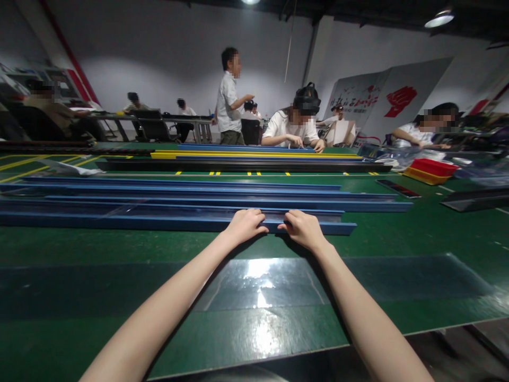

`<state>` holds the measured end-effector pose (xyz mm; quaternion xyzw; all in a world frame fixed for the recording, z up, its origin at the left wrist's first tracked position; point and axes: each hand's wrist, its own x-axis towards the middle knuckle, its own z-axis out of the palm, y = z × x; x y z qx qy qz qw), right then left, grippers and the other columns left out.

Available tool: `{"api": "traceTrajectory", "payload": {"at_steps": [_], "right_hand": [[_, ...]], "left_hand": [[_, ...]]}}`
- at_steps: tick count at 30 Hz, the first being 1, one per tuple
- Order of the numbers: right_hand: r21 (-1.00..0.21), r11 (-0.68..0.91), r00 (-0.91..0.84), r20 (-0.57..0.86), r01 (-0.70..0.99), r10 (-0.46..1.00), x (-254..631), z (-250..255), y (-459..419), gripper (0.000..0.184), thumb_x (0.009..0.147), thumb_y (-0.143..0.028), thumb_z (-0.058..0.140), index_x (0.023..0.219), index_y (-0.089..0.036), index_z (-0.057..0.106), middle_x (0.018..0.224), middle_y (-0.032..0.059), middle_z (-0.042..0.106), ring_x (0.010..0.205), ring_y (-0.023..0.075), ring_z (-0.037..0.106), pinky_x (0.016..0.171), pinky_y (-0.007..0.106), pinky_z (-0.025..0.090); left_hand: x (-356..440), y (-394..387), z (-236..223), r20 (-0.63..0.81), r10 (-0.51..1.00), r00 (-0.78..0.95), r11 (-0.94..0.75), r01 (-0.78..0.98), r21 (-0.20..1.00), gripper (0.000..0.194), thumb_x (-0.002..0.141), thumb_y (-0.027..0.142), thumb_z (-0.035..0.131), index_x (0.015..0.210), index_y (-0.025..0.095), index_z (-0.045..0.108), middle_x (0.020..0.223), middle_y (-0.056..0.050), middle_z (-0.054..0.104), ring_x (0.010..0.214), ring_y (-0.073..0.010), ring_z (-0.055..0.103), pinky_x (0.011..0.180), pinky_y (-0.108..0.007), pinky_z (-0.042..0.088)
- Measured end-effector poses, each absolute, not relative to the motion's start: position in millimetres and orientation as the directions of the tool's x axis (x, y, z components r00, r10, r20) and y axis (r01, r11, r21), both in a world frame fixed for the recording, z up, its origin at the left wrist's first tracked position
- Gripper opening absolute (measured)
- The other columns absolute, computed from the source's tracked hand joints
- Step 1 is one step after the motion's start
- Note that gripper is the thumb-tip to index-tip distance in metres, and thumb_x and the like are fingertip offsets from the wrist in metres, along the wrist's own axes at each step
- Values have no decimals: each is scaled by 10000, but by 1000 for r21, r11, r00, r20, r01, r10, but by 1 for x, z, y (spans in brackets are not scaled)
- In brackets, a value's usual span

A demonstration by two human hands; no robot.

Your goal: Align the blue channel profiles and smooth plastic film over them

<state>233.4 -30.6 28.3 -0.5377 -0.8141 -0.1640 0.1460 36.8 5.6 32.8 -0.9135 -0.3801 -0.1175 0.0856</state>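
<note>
A long blue plastic channel [191, 223] with raised edges lies across the green table in front of me. My left hand [244, 225] has its fingers curled over the near edge, thumb on the front side, gripping it. Close by on the right, my right hand [304, 228] grips the same channel near its right end, its fingers bent inside. A clear film shows in the channel's trough between my hands. Two similar blue channels, the nearer one [358, 206] longer to the right, lie just behind it.
A wide transparent sheet [382, 276] lies flat between me and the channels. Farther back are black and yellow strips [254, 155], a phone [397, 189] and a red-and-yellow tray [431, 171]. Across the table a person [284, 127] works with both hands; others sit or stand behind.
</note>
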Motion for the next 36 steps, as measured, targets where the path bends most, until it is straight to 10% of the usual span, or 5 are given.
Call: {"api": "traceTrajectory", "payload": {"at_steps": [36], "right_hand": [[81, 333, -338, 385, 939, 859, 251, 27, -36, 269, 820, -427, 441, 786, -188, 560, 830, 56, 619, 820, 175, 539, 650, 249, 330]], "left_hand": [[35, 8, 28, 286, 602, 746, -758, 646, -89, 226, 791, 353, 575, 956, 200, 555, 1023, -16, 628, 947, -182, 537, 739, -268, 429]]}}
